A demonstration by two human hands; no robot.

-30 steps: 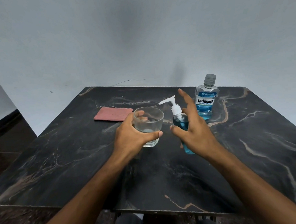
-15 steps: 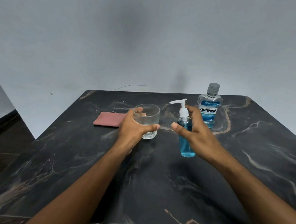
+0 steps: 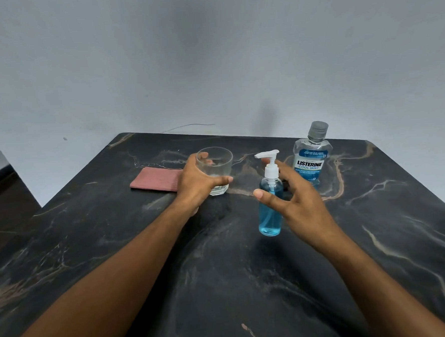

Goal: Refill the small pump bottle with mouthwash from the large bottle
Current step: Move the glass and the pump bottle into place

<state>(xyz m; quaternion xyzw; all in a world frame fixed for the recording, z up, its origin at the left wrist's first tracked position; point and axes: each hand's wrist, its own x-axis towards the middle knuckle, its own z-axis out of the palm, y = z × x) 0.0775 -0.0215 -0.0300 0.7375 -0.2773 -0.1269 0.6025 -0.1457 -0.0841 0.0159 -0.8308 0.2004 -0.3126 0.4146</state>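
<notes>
A: Head view, what do the hands hold?
B: The left hand [image 3: 200, 184] grips the glass [image 3: 217, 168]. The right hand [image 3: 296, 203], fingers spread wide, cups around the small pump bottle [image 3: 269, 207] standing upright mid-table [image 3: 376, 237]; contact unclear.
A: The large bottle [image 3: 311, 160]?
B: Capped, upright, behind it.

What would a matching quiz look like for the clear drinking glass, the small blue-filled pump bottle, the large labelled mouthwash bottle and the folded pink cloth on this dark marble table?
Things:
1. clear drinking glass
2. small pump bottle of blue liquid
3. large labelled mouthwash bottle
4. folded pink cloth

States:
A. grey cap on, farthest right
B. lying flat, farthest left
C. gripped by the left hand
D. white pump on top, right hand open around it

Pairs: 1-C, 2-D, 3-A, 4-B
</notes>
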